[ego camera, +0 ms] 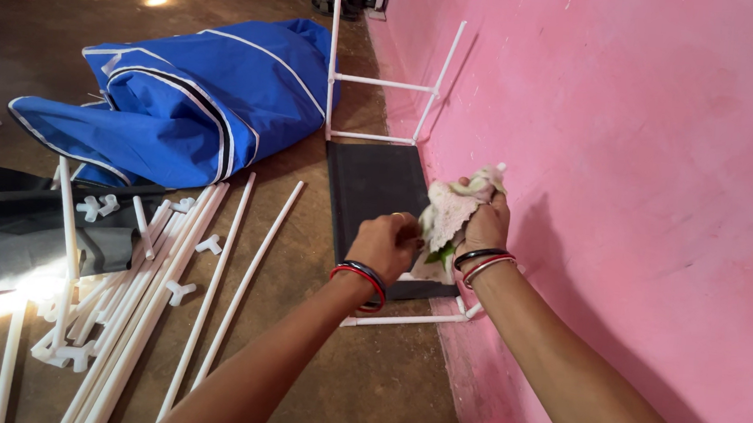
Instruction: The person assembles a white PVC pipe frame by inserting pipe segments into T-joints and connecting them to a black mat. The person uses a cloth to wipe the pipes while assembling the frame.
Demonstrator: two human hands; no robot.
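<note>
Beside pink wall [634, 124], both hands [483, 224] gripping rag [450, 213]

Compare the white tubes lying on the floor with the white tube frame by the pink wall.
The loose tubes lie flat and unjoined in a pile; the frame is joined at its corners, with some tubes upright. The frame surrounds a black panel; the loose tubes lie on the bare floor. Both are thin white tubing.
</note>
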